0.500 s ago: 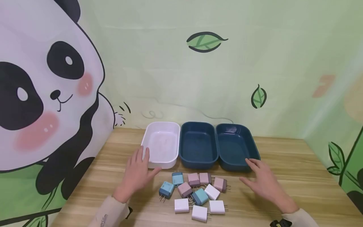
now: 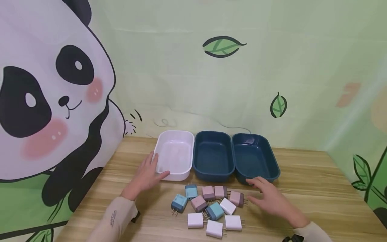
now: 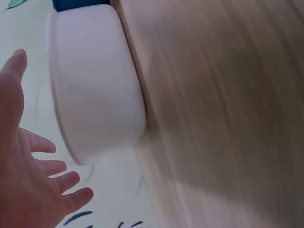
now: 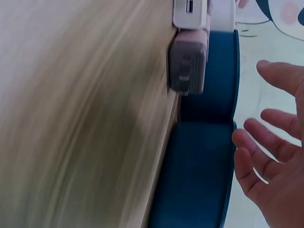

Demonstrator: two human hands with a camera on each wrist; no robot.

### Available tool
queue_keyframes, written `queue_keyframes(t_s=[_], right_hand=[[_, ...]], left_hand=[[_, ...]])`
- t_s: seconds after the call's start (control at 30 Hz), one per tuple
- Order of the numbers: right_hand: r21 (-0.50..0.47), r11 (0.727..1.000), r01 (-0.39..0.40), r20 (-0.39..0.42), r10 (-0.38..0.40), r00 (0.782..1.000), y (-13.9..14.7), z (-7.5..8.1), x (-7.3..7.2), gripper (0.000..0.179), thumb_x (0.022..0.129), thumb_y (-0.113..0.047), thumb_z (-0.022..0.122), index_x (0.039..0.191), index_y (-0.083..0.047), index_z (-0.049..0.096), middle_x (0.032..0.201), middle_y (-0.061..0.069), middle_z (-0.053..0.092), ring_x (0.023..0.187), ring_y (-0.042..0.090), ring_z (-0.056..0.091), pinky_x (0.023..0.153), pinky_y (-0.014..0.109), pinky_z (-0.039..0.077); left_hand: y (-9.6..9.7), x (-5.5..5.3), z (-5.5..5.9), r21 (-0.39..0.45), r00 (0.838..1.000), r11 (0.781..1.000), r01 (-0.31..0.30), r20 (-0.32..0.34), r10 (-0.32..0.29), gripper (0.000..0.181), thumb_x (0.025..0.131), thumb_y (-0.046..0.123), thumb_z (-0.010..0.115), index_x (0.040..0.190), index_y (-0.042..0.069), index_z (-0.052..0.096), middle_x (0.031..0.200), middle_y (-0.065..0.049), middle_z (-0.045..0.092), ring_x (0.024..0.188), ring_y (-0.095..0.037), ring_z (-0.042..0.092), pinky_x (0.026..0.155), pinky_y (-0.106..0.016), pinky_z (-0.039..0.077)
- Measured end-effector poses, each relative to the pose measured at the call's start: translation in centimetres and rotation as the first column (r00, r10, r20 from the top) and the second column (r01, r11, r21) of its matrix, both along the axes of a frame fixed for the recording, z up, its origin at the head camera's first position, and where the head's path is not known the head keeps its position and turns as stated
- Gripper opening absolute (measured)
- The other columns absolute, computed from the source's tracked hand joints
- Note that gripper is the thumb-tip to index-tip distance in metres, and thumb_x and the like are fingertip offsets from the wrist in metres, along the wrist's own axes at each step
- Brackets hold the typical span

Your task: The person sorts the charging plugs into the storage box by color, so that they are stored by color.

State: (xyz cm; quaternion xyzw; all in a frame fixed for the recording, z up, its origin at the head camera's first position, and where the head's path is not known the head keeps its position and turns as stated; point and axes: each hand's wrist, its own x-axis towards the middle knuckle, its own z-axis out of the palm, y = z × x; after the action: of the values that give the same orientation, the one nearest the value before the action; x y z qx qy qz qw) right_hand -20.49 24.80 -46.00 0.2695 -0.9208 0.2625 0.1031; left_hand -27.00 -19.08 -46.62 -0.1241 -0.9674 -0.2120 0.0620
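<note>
My left hand [image 2: 145, 175] hovers by the near left corner of the white bin [image 2: 174, 156], fingers spread and nothing in them. In the left wrist view its spread fingers [image 3: 71, 183] show beside the bin's white wall. My right hand [image 2: 271, 199], also holding nothing, is in front of the right blue bin [image 2: 254, 156], its thumb close to a pink charger plug [image 2: 237, 198]. Between the hands lies a loose group of small charger plugs: pink ones, blue ones such as this blue plug [image 2: 179, 203], and white ones such as this white plug [image 2: 214, 229].
A middle blue bin [image 2: 213, 154] stands between the white bin and the right blue one, all in a row on the wooden table [image 2: 305, 188]. Behind the table hangs a green backdrop [image 2: 181, 77] with a painted panda [image 2: 90, 20] and leaves.
My right hand has moved left, closer to the pink plug at the right of the group. The left hand stays near the white bin. The head view has shifted slightly.
</note>
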Motion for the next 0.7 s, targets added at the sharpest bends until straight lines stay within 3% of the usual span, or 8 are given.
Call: queue_keyframes(t_s=[0.17, 0.43, 0.7], right_hand=[[0.013, 0.996, -0.088, 0.09, 0.086, 0.992, -1.2, -0.1, -0.1, 0.047, 0.079, -0.019, 0.077, 0.121, -0.006, 0.06, 0.099, -0.001, 0.06, 0.09, 0.015, 0.058, 0.073, 0.033, 0.05], [0.053, 0.967, -0.248, 0.163, 0.237, 0.958, -3.6, 0.1, -0.3, 0.041, 0.083, -0.024, 0.074, 0.118, -0.007, 0.061, 0.097, -0.005, 0.059, 0.086, 0.012, 0.054, 0.074, 0.031, 0.049], [0.107, 0.937, -0.333, 0.25, 0.298, 0.921, -5.7, 0.4, -0.5, 0.039, 0.082, -0.028, 0.074, 0.116, -0.012, 0.065, 0.091, -0.006, 0.055, 0.081, 0.01, 0.048, 0.069, 0.022, 0.043]], left_hand=[[-0.5, -0.7, -0.5, 0.026, 0.999, 1.0, 0.004, 0.038, -0.005, 0.095, 0.087, 0.053, 0.06, 0.146, -0.009, 0.017, 0.15, -0.031, 0.009, 0.135, -0.048, 0.016, 0.106, -0.06, 0.019], [-1.4, -1.5, -1.0, 0.072, 0.989, 0.997, -0.001, 0.145, -0.009, 0.106, 0.086, 0.058, 0.057, 0.146, -0.01, 0.003, 0.152, -0.03, -0.003, 0.138, -0.045, 0.008, 0.108, -0.055, 0.016], [-1.6, -1.8, -1.3, 0.104, 0.981, 0.995, 0.008, 0.193, -0.028, 0.107, 0.087, 0.057, 0.057, 0.146, -0.009, -0.003, 0.152, -0.029, -0.006, 0.139, -0.043, 0.006, 0.109, -0.052, 0.015]])
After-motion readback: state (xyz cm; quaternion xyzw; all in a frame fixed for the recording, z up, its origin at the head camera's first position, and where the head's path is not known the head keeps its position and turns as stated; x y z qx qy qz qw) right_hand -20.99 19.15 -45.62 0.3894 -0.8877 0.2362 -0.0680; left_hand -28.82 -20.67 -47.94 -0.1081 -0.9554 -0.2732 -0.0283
